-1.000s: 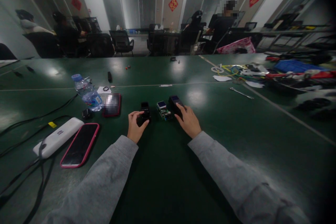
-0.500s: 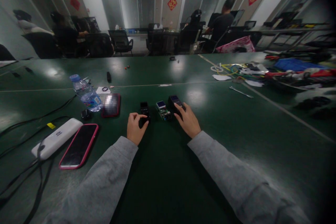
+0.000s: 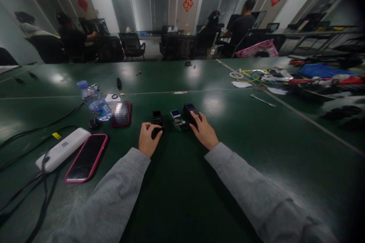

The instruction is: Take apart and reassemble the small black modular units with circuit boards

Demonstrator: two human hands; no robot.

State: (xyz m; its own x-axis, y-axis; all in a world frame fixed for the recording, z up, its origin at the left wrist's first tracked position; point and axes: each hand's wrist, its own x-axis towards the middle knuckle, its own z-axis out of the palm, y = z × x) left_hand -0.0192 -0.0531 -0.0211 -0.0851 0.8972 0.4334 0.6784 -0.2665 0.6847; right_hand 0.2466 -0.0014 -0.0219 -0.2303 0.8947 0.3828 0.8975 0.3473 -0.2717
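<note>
On the dark green table, my left hand [image 3: 148, 139] has its thumb and forefinger closed on the near end of a small black handheld device [image 3: 157, 116] with a dark screen. My right hand [image 3: 205, 133] lies over a larger black handheld device [image 3: 189, 108], thumb on its left and fingers across its top. Its lower part is hidden under the fingers. Between the two lies a bare green circuit board [image 3: 178, 122] with a small screen, touched by neither hand.
At left are a pink-cased phone [image 3: 87, 158], a white power strip [image 3: 64, 149] with black cables, a tilted water bottle [image 3: 95, 102] and a red-edged device [image 3: 130, 114]. A wrench [image 3: 262, 100] and tangled cables [image 3: 256, 76] lie at right. People sit beyond the table.
Both hands stay on the same devices with almost the same finger positions. The whole view has shifted very slightly.
</note>
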